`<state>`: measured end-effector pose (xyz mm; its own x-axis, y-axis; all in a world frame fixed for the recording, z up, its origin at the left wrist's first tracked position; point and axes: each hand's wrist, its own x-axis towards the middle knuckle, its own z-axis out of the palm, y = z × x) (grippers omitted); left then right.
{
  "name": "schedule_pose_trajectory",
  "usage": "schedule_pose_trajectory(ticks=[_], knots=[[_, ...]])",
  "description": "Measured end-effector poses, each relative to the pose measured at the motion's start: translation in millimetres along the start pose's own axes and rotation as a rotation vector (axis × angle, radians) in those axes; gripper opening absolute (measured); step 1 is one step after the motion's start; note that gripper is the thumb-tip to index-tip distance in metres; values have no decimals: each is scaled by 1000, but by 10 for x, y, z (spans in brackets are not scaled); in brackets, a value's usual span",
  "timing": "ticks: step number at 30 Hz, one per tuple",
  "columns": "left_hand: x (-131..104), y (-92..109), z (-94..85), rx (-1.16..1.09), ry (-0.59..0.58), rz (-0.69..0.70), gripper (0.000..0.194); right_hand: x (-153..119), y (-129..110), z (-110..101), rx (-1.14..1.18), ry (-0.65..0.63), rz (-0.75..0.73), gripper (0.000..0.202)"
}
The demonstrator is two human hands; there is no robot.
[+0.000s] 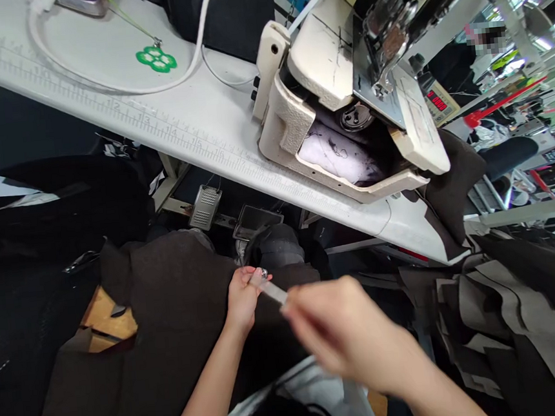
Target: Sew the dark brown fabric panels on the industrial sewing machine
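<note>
My left hand (243, 300) is closed in a pinch on a small shiny metal piece (264, 273), too small to name surely. A pale, narrow strip (274, 291) spans the gap between my two hands, one end at my left fingertips. Its other end is in the closed fingers of my right hand (349, 331), which is smeared by motion. Both hands are low, over dark fabric (184, 307) across the lap and below the table edge. Above them is a cream sewing machine (322, 55), its round hook (356, 117) exposed in the open bed.
The white table (153, 118) has a ruler scale along its front edge. A white cable (160, 89) and a green charm (156, 59) lie on it. Foot pedals (205, 206) are beneath. Stacked dark fabric pieces (520, 316) lie at right.
</note>
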<state>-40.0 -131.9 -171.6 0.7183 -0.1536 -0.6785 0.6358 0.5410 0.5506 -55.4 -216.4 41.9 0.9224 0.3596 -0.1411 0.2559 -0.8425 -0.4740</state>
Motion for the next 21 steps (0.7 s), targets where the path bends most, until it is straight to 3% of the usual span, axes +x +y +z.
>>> schedule_pose_trajectory(ticks=[2, 5, 7, 9, 13, 16, 21], knots=[[6, -12, -5, -1, -5, 5, 40, -126, -76, 228, -103, -226, -58, 18], [7, -23, -10, -2, -13, 8, 40, -176, -44, 406, -132, -300, 4, 19], [2, -23, -10, -6, -11, 10, 41, -113, 84, 394, -22, -221, 57, 23], [-5, -17, -7, -6, -10, 11, 41, -14, 296, 338, 124, -63, 143, 30], [-16, 3, 0, -4, -17, 7, 39, 53, 897, 352, 346, 295, 468, 34], [-15, 11, -2, -6, -15, 6, 39, -139, 1382, 529, 439, 378, 789, 36], [-11, 6, -7, -3, -13, 8, 39, -753, 2023, 908, 365, 425, 1112, 37]])
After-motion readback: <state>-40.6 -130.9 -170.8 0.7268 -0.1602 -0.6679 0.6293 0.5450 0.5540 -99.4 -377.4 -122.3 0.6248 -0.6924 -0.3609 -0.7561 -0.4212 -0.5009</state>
